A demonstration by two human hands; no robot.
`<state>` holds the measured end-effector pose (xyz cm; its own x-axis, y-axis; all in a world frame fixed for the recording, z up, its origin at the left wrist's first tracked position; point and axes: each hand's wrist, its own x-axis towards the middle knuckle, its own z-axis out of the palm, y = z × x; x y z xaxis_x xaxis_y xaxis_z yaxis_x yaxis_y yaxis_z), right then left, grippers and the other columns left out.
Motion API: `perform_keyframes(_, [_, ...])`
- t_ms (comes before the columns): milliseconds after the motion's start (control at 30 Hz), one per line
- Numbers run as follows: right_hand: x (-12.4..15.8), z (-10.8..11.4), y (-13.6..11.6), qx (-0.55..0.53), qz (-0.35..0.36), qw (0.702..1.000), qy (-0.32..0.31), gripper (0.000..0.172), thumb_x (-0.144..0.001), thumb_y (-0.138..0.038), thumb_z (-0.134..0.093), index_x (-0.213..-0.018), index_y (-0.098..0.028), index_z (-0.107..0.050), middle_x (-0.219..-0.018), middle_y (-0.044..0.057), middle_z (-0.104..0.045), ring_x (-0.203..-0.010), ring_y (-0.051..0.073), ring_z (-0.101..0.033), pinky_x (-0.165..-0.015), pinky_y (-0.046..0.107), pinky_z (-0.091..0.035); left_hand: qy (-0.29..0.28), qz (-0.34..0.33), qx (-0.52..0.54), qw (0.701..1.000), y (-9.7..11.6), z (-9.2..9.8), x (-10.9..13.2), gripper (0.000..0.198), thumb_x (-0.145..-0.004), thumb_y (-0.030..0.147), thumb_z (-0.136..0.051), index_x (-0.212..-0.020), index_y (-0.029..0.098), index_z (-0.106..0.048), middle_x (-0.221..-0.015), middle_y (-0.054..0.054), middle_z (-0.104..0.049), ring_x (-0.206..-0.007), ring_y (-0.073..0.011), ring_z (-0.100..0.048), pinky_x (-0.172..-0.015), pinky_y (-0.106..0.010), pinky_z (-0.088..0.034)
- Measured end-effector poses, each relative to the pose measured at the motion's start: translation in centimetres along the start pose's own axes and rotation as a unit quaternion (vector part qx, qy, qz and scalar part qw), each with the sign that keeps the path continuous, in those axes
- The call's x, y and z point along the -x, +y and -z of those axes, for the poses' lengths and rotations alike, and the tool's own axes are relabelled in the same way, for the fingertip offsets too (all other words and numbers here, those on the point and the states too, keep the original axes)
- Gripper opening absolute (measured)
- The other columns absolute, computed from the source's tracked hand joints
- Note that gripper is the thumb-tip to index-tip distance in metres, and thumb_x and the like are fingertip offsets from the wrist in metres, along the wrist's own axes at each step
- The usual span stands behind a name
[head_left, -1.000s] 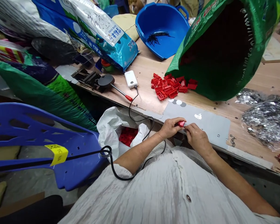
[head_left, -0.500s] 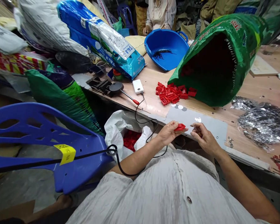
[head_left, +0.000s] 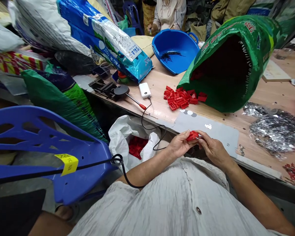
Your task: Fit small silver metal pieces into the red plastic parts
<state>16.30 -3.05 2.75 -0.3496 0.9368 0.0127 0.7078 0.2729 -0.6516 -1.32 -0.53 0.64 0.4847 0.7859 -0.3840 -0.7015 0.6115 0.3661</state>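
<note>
At the table's near edge my left hand is closed on a small red plastic piece. My right hand pinches the same piece from the right, fingers pressed to it. Both hands hover just in front of a grey sheet that carries a small silver bit. A pile of red plastic pieces lies further back, at the mouth of a big green sack.
A white bag holding red pieces hangs below the table to my left. A blue basin, white power bank with black cable, and bags of silver parts sit on the table. A blue chair stands left. Another person sits beyond.
Half a second ago my right hand was apart from the red piece; it has come back and now pinches it together with the left. The camera tilted up slightly since one second ago.
</note>
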Motion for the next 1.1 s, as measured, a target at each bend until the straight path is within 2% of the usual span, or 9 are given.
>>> perform_keyframes(233, [0.0,-0.9,0.6,-0.056,0.003,0.998,0.011,0.041,-0.101,-0.042,-0.033,-0.134,-0.024,-0.05,-0.071,0.0,-0.064,-0.063,0.018,-0.059,-0.062,0.029,-0.044,-0.001,-0.005,0.007,1.0,-0.6,0.2,-0.1,0.013,-0.089,0.021,-0.06,-0.085,0.009,-0.064,-0.086,-0.008,-0.07,-0.078,-0.0166,-0.07,-0.089,-0.034,-0.053])
perform_keyframes(367, [-0.3,-1.7,1.1,-0.146,-0.007,0.988,0.052,0.035,-0.1,-0.044,-0.036,-0.113,-0.023,-0.061,-0.069,0.0,-0.058,-0.06,0.016,-0.053,-0.06,0.028,-0.042,-0.015,-0.014,0.004,1.0,-1.0,0.7,0.0,0.012,-0.085,0.02,-0.064,-0.08,0.01,-0.064,-0.085,-0.009,-0.071,-0.084,-0.019,-0.071,-0.099,-0.038,-0.05])
perform_keyframes(467, [-0.6,-2.1,1.3,-0.209,-0.02,0.976,0.057,0.036,-0.1,-0.046,-0.036,-0.1,-0.022,-0.063,-0.063,-0.002,-0.05,-0.056,0.014,-0.046,-0.056,0.027,-0.039,-0.016,-0.018,0.007,1.0,-1.1,0.8,0.1,0.012,-0.084,0.022,-0.067,-0.081,0.01,-0.065,-0.09,-0.01,-0.072,-0.091,-0.0221,-0.071,-0.103,-0.042,-0.047])
perform_keyframes(567, [-0.7,-2.1,1.1,-0.223,-0.022,0.974,0.045,0.037,-0.1,-0.045,-0.035,-0.11,-0.022,-0.062,-0.061,-0.003,-0.047,-0.057,0.014,-0.045,-0.058,0.027,-0.039,0.003,-0.028,0.005,1.0,-0.9,0.9,0.1,0.013,-0.084,0.023,-0.068,-0.083,0.01,-0.065,-0.089,-0.01,-0.072,-0.089,-0.0217,-0.072,-0.101,-0.041,-0.048])
perform_keyframes(667, [-0.7,-2.2,0.6,-0.204,-0.024,0.976,0.071,0.034,-0.097,-0.045,-0.045,-0.12,-0.024,-0.057,-0.067,-0.003,-0.053,-0.061,0.014,-0.05,-0.062,0.027,-0.041,0.023,-0.043,0.007,0.999,-0.7,0.8,0.1,0.011,-0.084,0.022,-0.068,-0.081,0.011,-0.064,-0.085,-0.007,-0.071,-0.083,-0.0181,-0.071,-0.097,-0.037,-0.05])
perform_keyframes(767, [-0.8,-2.9,0.4,-0.197,-0.02,0.974,0.113,0.032,-0.09,-0.045,-0.058,-0.115,-0.025,-0.056,-0.069,-0.004,-0.056,-0.06,0.013,-0.049,-0.06,0.026,-0.041,0.033,-0.059,0.015,0.998,-0.7,0.7,0.2,0.013,-0.081,0.02,-0.071,-0.076,0.012,-0.062,-0.081,-0.005,-0.07,-0.077,-0.0144,-0.069,-0.088,-0.031,-0.052])
perform_keyframes(867, [-1.1,-3.7,0.6,-0.199,-0.016,0.969,0.144,0.028,-0.088,-0.044,-0.062,-0.107,-0.025,-0.057,-0.062,-0.007,-0.051,-0.054,0.012,-0.045,-0.056,0.026,-0.04,0.024,-0.072,0.022,0.997,-0.8,0.7,0.5,0.018,-0.076,0.02,-0.076,-0.073,0.012,-0.06,-0.076,-0.003,-0.068,-0.073,-0.0131,-0.067,-0.081,-0.027,-0.052])
perform_keyframes(1033, [-1.5,-4.8,0.7,-0.207,-0.015,0.961,0.182,0.023,-0.086,-0.044,-0.064,-0.094,-0.023,-0.059,-0.072,-0.003,-0.06,-0.057,0.011,-0.048,-0.058,0.026,-0.042,0.019,-0.088,0.033,0.995,-0.9,1.0,0.6,0.023,-0.071,0.02,-0.08,-0.071,0.012,-0.058,-0.075,-0.003,-0.068,-0.074,-0.0132,-0.067,-0.082,-0.027,-0.052])
perform_keyframes(1100, [-1.6,-5.2,0.5,-0.215,-0.017,0.958,0.188,0.022,-0.086,-0.044,-0.064,-0.091,-0.023,-0.058,-0.071,-0.004,-0.059,-0.056,0.011,-0.047,-0.057,0.025,-0.042,0.026,-0.094,0.032,0.995,-1.0,1.1,0.6,0.024,-0.071,0.02,-0.08,-0.072,0.012,-0.057,-0.076,-0.004,-0.068,-0.074,-0.013,-0.067,-0.083,-0.027,-0.052])
